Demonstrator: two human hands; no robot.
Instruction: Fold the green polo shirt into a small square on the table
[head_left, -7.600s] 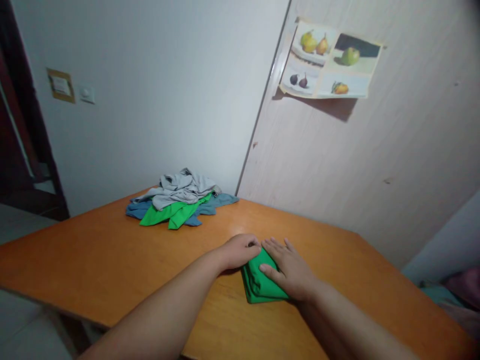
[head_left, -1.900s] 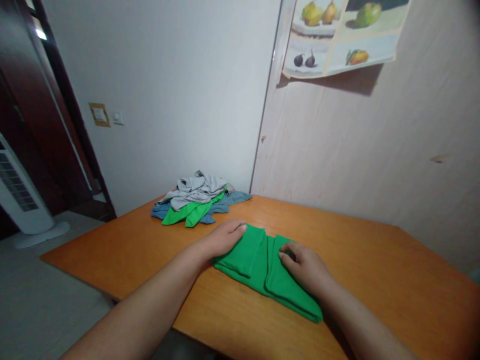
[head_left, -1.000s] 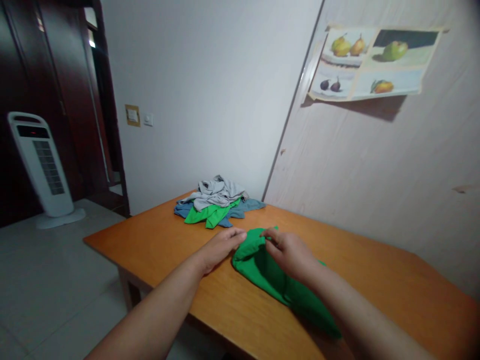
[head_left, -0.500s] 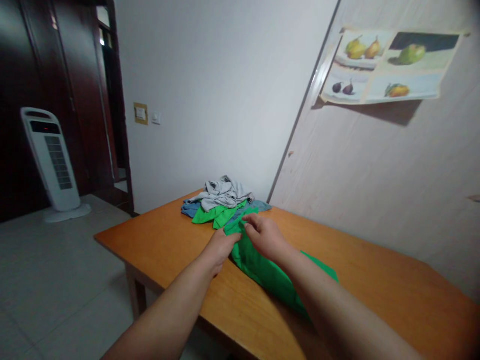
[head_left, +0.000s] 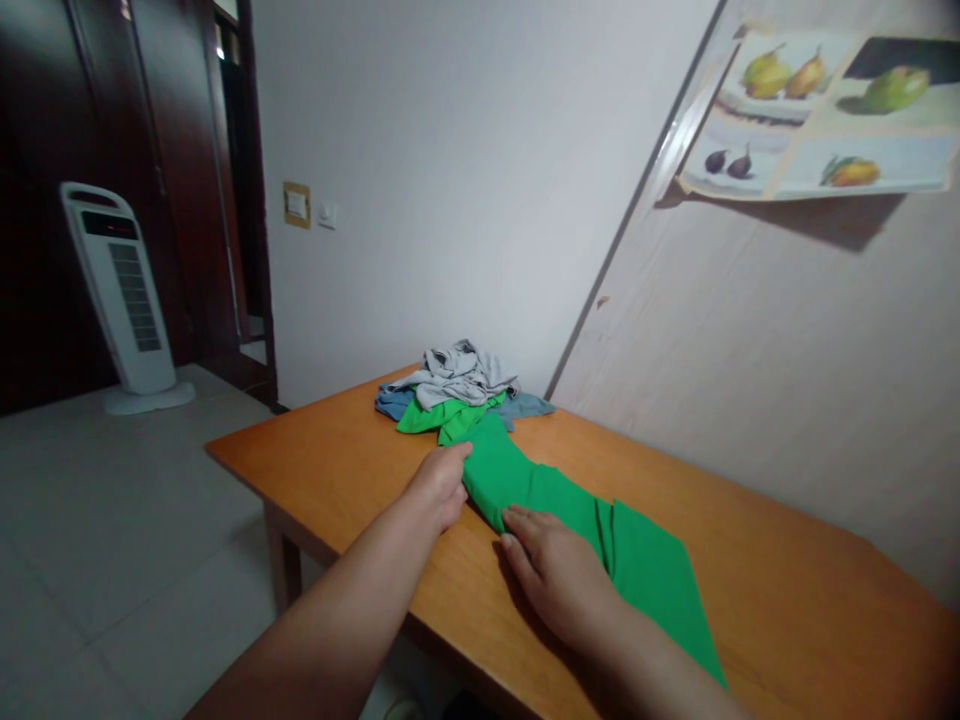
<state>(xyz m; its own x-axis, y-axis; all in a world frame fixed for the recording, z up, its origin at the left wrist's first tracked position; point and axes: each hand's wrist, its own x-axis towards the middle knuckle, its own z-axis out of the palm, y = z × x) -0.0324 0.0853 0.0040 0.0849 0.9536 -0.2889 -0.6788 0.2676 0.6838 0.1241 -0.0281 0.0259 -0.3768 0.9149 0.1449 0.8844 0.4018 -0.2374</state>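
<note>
Green cloth (head_left: 559, 500) lies lengthwise on the surface (head_left: 795, 590), approx. parallel to the near edge; its L end is just beside the pile (head_left: 480, 388), can't tell if touching. Creases cross it R of mid-length, w/ a broader flat section beyond them.

L grip (head_left: 439, 485) is closed on the cloth's L end: thumb on top, other fingers bent round the near side, partly hidden. R grip (head_left: 559, 575) is palm down, fingers together & slightly bent, tips at the cloth's near edge; can't tell if it's pinching fabric or just resting there. Both forearms come in over the surface's near edge, R one covering a bit of the cloth's near side.

Pile sits nr. the surface's far corner, by the walls: grey cloth (head_left: 450, 380) on top, bright green cloth (head_left: 431, 416) & blue cloth (head_left: 391, 402) poking out below.

Off the surface's L corner, a white tower unit (head_left: 139, 310) stands on the tiled floor (head_left: 127, 520) in front of a dark door (head_left: 45, 200). Switch (head_left: 296, 205) w/ yellowish frame on wall, plus a small white knob plate (head_left: 327, 215) next to it. Fruit poster (head_left: 795, 140) hangs above the surface's far R edge.
</note>
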